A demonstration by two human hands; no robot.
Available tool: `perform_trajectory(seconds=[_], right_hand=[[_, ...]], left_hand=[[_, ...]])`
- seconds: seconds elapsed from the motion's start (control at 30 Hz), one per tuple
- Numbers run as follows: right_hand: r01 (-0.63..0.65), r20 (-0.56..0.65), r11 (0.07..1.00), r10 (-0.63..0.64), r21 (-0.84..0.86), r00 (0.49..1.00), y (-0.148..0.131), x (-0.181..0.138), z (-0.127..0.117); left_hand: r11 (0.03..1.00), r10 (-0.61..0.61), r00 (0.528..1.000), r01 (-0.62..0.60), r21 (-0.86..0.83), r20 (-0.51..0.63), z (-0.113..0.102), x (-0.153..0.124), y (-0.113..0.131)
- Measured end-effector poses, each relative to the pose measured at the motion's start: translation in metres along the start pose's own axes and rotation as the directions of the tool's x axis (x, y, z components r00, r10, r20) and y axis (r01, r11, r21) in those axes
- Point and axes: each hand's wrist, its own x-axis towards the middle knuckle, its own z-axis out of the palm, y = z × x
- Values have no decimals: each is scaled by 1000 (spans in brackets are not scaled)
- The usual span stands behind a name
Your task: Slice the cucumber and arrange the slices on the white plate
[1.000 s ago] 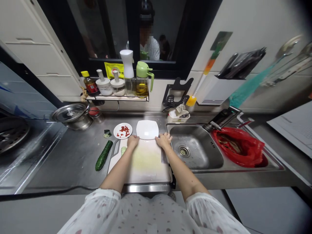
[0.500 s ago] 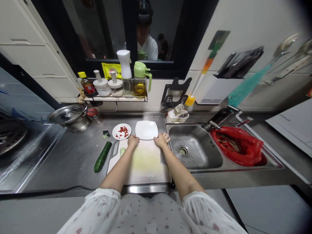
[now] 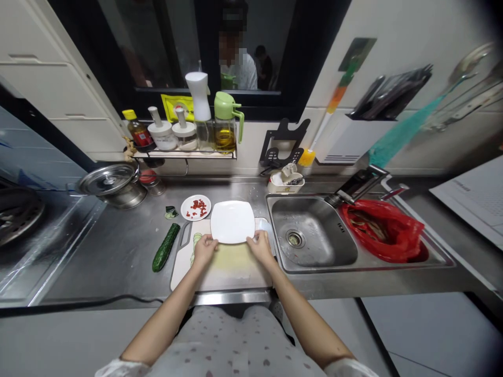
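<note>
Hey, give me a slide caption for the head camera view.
Left hand and right hand hold a white plate over a cutting board between a cucumber and a sink.

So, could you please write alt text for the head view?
A person's left hand and right hand hold a white plate over a cutting board; a cucumber and a dish of red pieces lie left, a sink right.

The surface point(image 3: 118, 251) looks like dull, streaky metal; the pot lid point(image 3: 113, 179) at left is shinier polished metal. The white plate point(image 3: 232, 222) at centre is smooth and glossy, the cutting board point(image 3: 231, 269) matt and plastic-looking. The cucumber point(image 3: 165, 248) has bumpy skin; the red bag point(image 3: 411, 238) at right is crinkled, glossy plastic.
</note>
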Motion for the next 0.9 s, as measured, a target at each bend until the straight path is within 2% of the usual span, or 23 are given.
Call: perform_trajectory(seconds=[0.13, 0.3, 0.5, 0.9], right_hand=[[-65, 52, 996, 61, 64, 997, 5, -34, 4], [-96, 37, 995, 97, -9, 995, 8, -62, 7], [-107, 77, 992, 112, -64, 991, 7, -77, 7], [-148, 194, 948, 208, -283, 959, -6, -86, -1]], left_hand=[[998, -2, 1000, 3, -55, 25, -12, -31, -16], [995, -34, 999, 37, -92, 33, -20, -55, -31], [994, -90, 995, 92, -63, 34, -25, -65, -41], [992, -130, 991, 130, 5, 28, -27, -72, -47]])
